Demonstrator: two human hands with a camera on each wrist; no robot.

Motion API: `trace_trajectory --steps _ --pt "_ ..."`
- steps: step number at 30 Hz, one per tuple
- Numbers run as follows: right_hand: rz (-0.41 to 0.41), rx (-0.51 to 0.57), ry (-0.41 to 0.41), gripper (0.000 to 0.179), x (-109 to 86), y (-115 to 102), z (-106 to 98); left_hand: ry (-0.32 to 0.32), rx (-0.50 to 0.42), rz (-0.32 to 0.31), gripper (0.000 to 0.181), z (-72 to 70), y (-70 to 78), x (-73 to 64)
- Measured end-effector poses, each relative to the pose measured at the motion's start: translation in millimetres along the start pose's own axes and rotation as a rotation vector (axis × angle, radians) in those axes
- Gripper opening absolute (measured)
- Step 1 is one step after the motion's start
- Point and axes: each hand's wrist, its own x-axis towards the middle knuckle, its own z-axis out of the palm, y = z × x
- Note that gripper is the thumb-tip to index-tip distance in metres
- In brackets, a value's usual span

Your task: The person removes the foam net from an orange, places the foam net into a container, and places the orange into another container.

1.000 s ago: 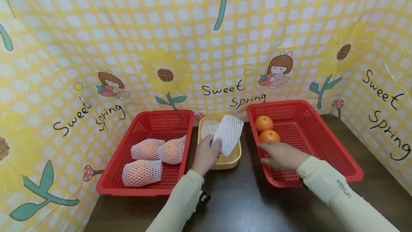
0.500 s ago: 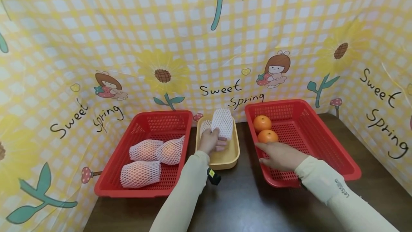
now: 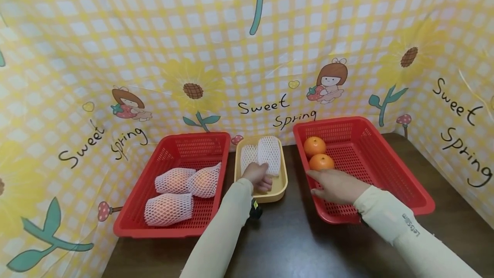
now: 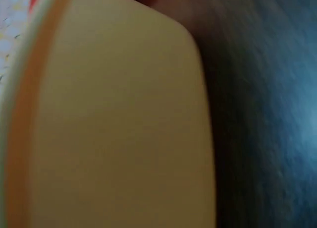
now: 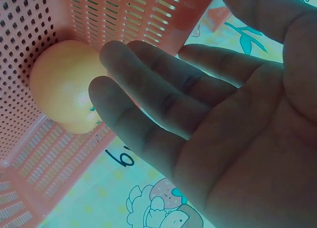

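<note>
My left hand (image 3: 256,177) is over the front of a small yellow basket (image 3: 284,181), its thumb at the lower edge of a white foam net sleeve (image 3: 269,151) and its fingers apart from the thumb. Another white foam net sleeve (image 3: 248,158) lies beside it, partly behind the hand. At the right red basket's left wall, my right hand (image 3: 339,187) hovers with fingers stretched out, just in front of the nearer orange (image 3: 321,162). A second orange (image 3: 314,146) sits behind that one. In the right wrist view, the fingers (image 5: 158,96) are straight and the palm holds nothing.
A red basket (image 3: 162,231) at left holds several oranges in foam net sleeves (image 3: 168,209). The right red basket (image 3: 390,153) has perforated walls. All stand on a dark wooden table (image 3: 285,243) before a checked cloth (image 3: 247,46). The yellow basket's side (image 4: 124,114) fills the left wrist view.
My left hand has lowered the foam net sleeve into the yellow basket beside the other sleeve, and its fingers have loosened from it. My right hand has stayed in place.
</note>
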Motion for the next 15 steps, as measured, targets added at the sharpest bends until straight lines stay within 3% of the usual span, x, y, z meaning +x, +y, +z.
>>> trace_trajectory --steps 6,15 --pt "0.009 0.005 -0.013 0.066 1.2 -3.1 -1.8 0.063 0.063 0.000 0.049 -1.3 -0.9 1.2" --pt "0.024 0.022 -0.017 0.068 0.9 -2.0 -2.1 0.140 0.129 0.064 0.068 -3.2 22.3 -23.5"
